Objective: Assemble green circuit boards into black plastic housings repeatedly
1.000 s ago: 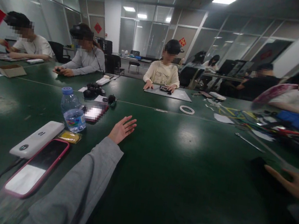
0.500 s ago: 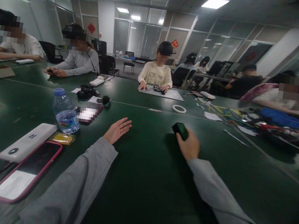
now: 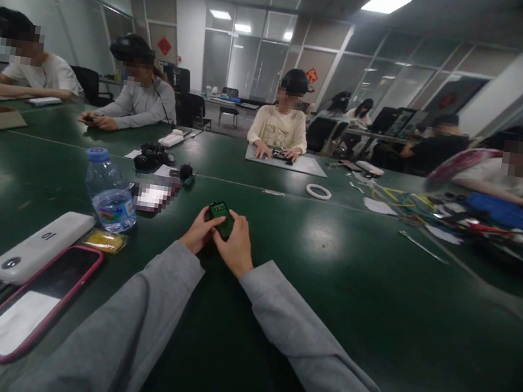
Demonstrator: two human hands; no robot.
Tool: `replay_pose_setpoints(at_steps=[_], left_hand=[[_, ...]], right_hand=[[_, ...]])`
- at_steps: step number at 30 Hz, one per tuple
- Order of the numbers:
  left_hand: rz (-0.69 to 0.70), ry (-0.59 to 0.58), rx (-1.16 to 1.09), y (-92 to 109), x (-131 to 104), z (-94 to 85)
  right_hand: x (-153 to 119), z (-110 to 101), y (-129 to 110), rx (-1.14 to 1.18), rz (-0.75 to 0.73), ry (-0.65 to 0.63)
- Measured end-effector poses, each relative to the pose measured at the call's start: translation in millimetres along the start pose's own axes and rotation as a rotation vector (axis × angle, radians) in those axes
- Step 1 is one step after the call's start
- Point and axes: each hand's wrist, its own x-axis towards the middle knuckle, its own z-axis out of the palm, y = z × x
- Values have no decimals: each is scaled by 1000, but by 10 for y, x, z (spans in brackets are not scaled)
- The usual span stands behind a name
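A small dark device [image 3: 220, 214] with a green-lit face is held between both hands above the green table [image 3: 327, 283]. My left hand [image 3: 197, 230] wraps round its left side, thumb on its face. My right hand [image 3: 237, 244] grips its right side, the fingers partly hidden behind it. To the left stand a water bottle [image 3: 112, 201] with a blue cap and a small yellow packet [image 3: 106, 241]. A white power bank [image 3: 43, 246] and a phone in a pink case [image 3: 34, 307] lie nearer, beside my left sleeve.
Beyond the hands are a pixelated phone [image 3: 155, 196], black gadgets [image 3: 154, 158] and a white ring [image 3: 318, 192]. A wrench [image 3: 422, 246] and tangled cables [image 3: 482, 217] lie at the right. Several people sit around, one straight across [image 3: 278, 127].
My right hand has moved left with the device and met my left hand. My left hand, open before, has closed on the device. The view has shifted slightly.
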Motion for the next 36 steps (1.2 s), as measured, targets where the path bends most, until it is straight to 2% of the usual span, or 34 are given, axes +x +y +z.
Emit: replay_pose_setpoints(at_steps=[3, 6, 8, 10, 18, 30, 33, 36], left_hand=[[-23, 4, 17, 24, -6, -2], [-46, -9, 2, 33, 8, -19], [-41, -18, -22, 32, 23, -37], [-33, -27, -51, 33, 32, -52], [2, -39, -101, 40, 19, -55], [101, 2, -119, 23, 49, -48], [60, 24, -108, 35, 51, -45], [-37, 32, -108, 56, 36, -38]], right_hand=[[18, 20, 74, 175, 80, 20], [34, 50, 139, 324, 266, 42], [44, 57, 164, 396, 374, 26], [50, 52, 165, 453, 418, -26], [37, 43, 141, 503, 339, -159], [55, 83, 209, 566, 300, -164], [67, 74, 203, 534, 281, -125], [102, 20, 226, 345, 203, 19]])
